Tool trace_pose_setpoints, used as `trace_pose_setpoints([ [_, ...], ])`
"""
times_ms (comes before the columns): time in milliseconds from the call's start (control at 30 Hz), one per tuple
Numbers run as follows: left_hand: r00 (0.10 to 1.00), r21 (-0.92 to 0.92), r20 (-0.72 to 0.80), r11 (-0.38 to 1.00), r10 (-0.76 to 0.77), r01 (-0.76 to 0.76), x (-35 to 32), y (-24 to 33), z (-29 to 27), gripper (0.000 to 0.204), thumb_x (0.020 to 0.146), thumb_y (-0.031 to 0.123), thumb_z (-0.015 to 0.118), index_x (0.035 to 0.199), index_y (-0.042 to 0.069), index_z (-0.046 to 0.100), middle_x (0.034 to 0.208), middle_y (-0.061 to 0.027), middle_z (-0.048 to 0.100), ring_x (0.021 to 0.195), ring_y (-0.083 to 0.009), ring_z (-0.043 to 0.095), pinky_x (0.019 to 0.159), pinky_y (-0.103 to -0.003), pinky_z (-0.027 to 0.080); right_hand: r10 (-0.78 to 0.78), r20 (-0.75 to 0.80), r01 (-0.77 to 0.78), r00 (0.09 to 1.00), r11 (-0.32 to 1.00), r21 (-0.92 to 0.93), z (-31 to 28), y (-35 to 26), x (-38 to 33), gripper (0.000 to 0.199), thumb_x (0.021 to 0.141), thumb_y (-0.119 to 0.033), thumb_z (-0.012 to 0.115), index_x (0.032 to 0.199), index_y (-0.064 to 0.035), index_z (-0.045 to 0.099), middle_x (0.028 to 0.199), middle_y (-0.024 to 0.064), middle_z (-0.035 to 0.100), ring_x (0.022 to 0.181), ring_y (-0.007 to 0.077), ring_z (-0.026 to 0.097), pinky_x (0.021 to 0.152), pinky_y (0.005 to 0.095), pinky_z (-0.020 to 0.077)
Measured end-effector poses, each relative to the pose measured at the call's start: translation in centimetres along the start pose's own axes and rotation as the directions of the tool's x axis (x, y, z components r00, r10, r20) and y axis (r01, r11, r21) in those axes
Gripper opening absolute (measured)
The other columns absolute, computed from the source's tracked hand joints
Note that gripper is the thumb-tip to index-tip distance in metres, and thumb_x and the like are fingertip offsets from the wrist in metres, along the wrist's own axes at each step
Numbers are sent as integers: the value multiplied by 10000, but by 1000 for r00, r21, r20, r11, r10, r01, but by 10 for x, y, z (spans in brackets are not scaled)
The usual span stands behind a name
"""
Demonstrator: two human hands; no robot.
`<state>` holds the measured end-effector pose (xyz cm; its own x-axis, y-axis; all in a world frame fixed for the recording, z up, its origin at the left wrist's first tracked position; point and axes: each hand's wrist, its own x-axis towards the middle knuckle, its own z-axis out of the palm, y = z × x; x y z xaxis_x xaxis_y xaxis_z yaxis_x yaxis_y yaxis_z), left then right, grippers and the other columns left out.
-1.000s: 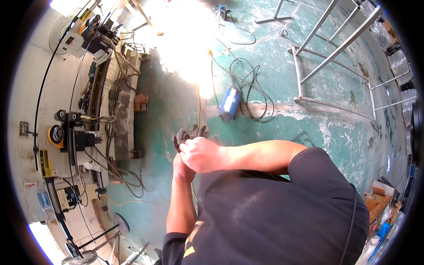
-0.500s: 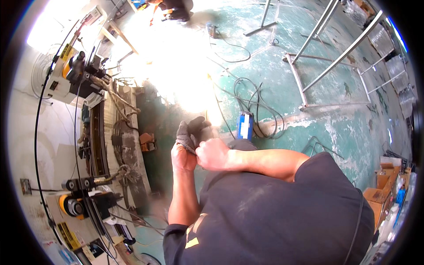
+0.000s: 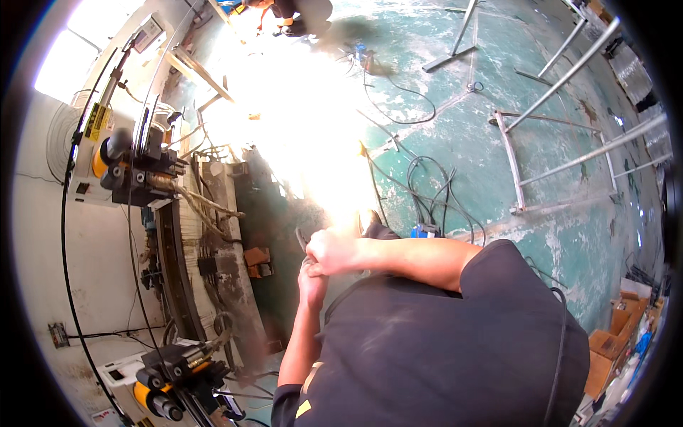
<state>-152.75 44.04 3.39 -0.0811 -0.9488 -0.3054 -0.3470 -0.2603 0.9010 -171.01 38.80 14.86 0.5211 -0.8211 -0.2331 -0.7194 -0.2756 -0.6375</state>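
In front of my dark shirt, my two bare-skinned hands meet. My right hand, reaching across from the right, is closed at the glove's edge. Below and left of it is my left hand, its wrist and lower part in sight and its fingers mostly covered. A narrow strip of a dark grey glove sticks out past the hands on the upper left. Most of the glove is hidden behind my right hand, so how far it covers the left fingers is unclear.
Machines with yellow-and-black heads and hoses line the left wall. Bricks lie by a concrete ledge. A blue device with looped cables, metal frames and cardboard boxes are on the right. Another person crouches far off. Sunlight glares off the floor.
The grey glove, broadly visible before around my left fingers, is now mostly behind my right hand. My hands have come closer together, and the view has shifted, moving the surroundings rightward.
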Motion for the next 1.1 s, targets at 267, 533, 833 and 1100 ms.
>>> trace_pose_setpoints([
  [267, 997, 366, 9, 928, -82, 73, 107, 110, 11, 244, 890, 174, 696, 835, -63, 711, 875, -286, 711, 837, -397, 704, 792, -465, 543, -71, 160, 72, 985, 997, -3, -79, 82, 102, 359, 830, -376, 835, 911, -27, 808, 912, 225, 778, 900, 403, 775, 782, 513, 604],
  [533, 977, 243, 181, 968, -115, 69, 180, 81, 11, 315, 971, 205, 630, 1166, -23, 729, 1224, -224, 736, 1117, -357, 697, 964, -424, 546, -230, 43, 229, 972, 973, 20, -106, 119, 143, 245, 786, -252, 757, 816, -10, 778, 843, 212, 763, 815, 391, 764, 742, 491, 614],
  [833, 757, -474, 536, 609, -373, 636, 280, 71, 26, 418, 1114, 245, 447, 1473, 44, 517, 1423, -150, 632, 1280, -289, 619, 1077, -403, 509, -148, -172, 148, 974, 989, -10, -158, 123, 137, 254, 838, -243, 692, 916, -22, 790, 989, 203, 755, 908, 384, 773, 802, 490, 624],
  [1100, 802, -655, 597, 568, -14, 498, 317, 229, 22, 612, 1162, 477, 371, 1632, 87, 411, 1589, -173, 520, 1466, -317, 493, 1252, -432, 366, 215, -296, -189, 931, 975, 114, -161, 133, 151, 493, 941, -535, 727, 959, -43, 752, 996, 180, 711, 967, 392, 724, 863, 512, 578],
])
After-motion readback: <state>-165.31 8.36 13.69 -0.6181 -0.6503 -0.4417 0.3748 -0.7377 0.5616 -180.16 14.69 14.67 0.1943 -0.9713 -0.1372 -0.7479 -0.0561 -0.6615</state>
